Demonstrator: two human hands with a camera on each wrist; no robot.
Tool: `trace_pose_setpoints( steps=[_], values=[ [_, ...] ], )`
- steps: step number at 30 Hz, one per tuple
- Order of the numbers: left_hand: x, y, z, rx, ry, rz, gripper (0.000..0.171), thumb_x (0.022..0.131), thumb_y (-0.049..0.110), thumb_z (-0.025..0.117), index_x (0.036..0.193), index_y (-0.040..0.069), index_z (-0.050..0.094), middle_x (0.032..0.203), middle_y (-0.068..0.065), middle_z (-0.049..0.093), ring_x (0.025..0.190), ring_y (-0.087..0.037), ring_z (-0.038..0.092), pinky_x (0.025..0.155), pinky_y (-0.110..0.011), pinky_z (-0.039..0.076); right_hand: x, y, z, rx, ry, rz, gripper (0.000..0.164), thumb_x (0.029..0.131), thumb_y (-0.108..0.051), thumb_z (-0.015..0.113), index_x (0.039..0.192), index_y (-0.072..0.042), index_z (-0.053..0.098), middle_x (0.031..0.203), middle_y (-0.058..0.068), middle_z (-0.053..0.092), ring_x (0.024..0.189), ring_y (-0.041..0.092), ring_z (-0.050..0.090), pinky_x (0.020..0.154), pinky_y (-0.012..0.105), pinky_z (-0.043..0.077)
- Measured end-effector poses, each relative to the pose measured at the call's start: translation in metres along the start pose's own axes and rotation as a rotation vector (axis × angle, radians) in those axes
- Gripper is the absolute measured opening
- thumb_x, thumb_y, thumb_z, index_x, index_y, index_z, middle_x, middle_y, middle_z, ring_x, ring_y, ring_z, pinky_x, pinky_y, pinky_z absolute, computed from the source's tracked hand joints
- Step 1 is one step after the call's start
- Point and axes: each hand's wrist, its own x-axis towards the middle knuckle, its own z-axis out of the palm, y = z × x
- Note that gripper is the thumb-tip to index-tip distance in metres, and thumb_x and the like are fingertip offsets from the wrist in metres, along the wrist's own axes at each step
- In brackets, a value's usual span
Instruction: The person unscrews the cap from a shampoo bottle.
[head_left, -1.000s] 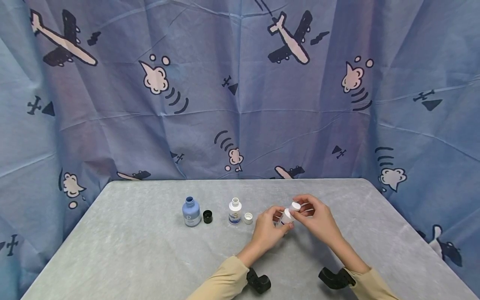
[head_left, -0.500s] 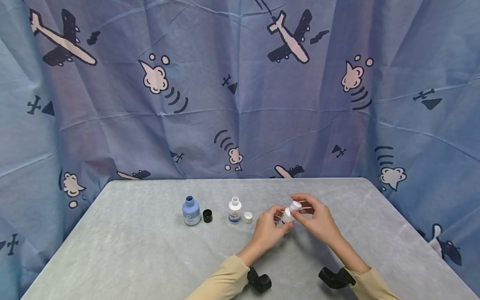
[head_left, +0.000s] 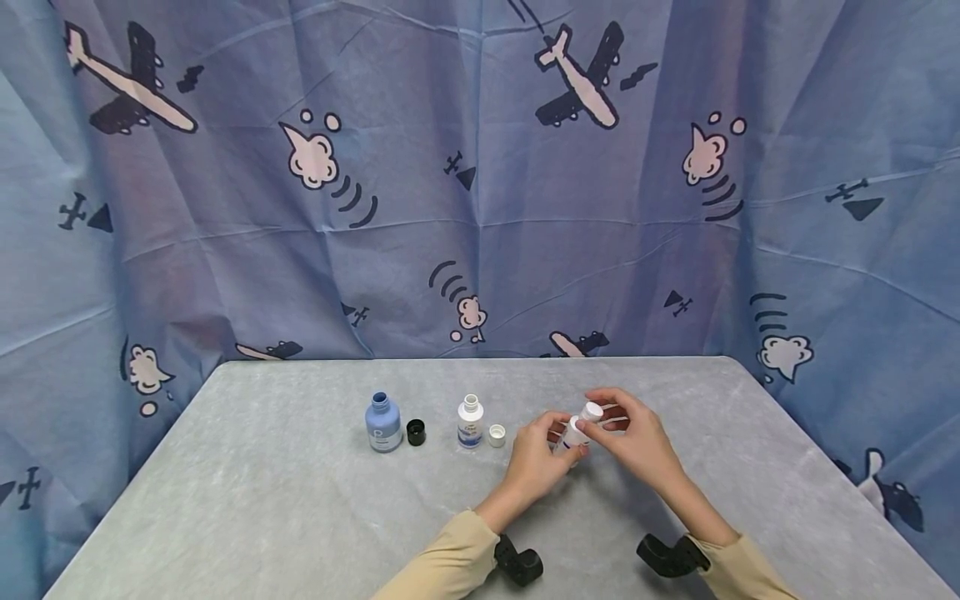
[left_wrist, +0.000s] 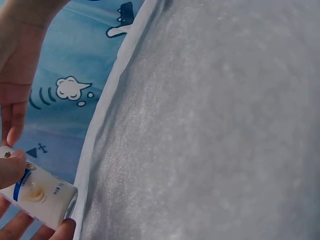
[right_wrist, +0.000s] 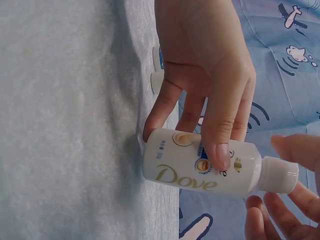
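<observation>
My left hand [head_left: 536, 462] grips a small white Dove bottle [right_wrist: 182, 175] round its body, thumb across the label. The bottle is tilted, its capped end leaning up to the right in the head view. A white screw cap [right_wrist: 281, 176] sits on the neck. Thumb and fingers of my right hand [head_left: 637, 437] pinch the cap from either side. In the left wrist view the bottle's lower label [left_wrist: 45, 195] shows between the left thumb and fingers.
Left of the hands, a white bottle [head_left: 470, 423] stands uncapped beside a white cap [head_left: 497, 436]. Further left stand an uncapped blue bottle [head_left: 383, 427] and a black cap [head_left: 416, 432]. A patterned blue curtain [head_left: 480, 183] hangs behind the grey table [head_left: 262, 500].
Both hands stay in nearly the same place on the bottle and its cap. The right fingers shift only slightly around the cap.
</observation>
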Motion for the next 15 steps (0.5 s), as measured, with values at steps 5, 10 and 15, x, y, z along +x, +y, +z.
trace_pose_setpoints(
  steps=[5,10,15],
  values=[
    [-0.0005,-0.0017,-0.0007,0.0,-0.008,0.018,0.037,0.078,0.021,0.078,0.111,0.01,0.066,0.095,-0.004,0.07,0.085,-0.006,0.062,0.076,-0.021,0.052,0.0,0.0001,-0.0005,-0.022,-0.005,0.027,0.035,0.084,-0.022,0.075,0.114,-0.008,0.065,0.107,0.01,0.067,0.082,0.011,0.062,0.073,0.025,0.054],
    [-0.0017,-0.0025,-0.0023,0.01,-0.019,0.032,0.038,0.08,0.02,0.077,0.114,0.009,0.066,0.098,-0.004,0.07,0.088,-0.007,0.063,0.075,-0.02,0.051,-0.0001,-0.0001,-0.0008,-0.019,-0.005,-0.001,0.032,0.083,-0.014,0.074,0.113,-0.005,0.066,0.105,0.012,0.069,0.081,0.014,0.065,0.072,0.025,0.055],
    [-0.0019,-0.004,-0.0036,0.013,-0.02,0.027,0.039,0.081,0.02,0.076,0.116,0.009,0.065,0.1,-0.005,0.07,0.09,-0.008,0.063,0.075,-0.02,0.05,0.0001,-0.0012,-0.0013,-0.003,-0.001,-0.051,0.032,0.084,-0.009,0.073,0.114,-0.004,0.065,0.105,0.013,0.069,0.083,0.017,0.067,0.072,0.024,0.056]
  ],
)
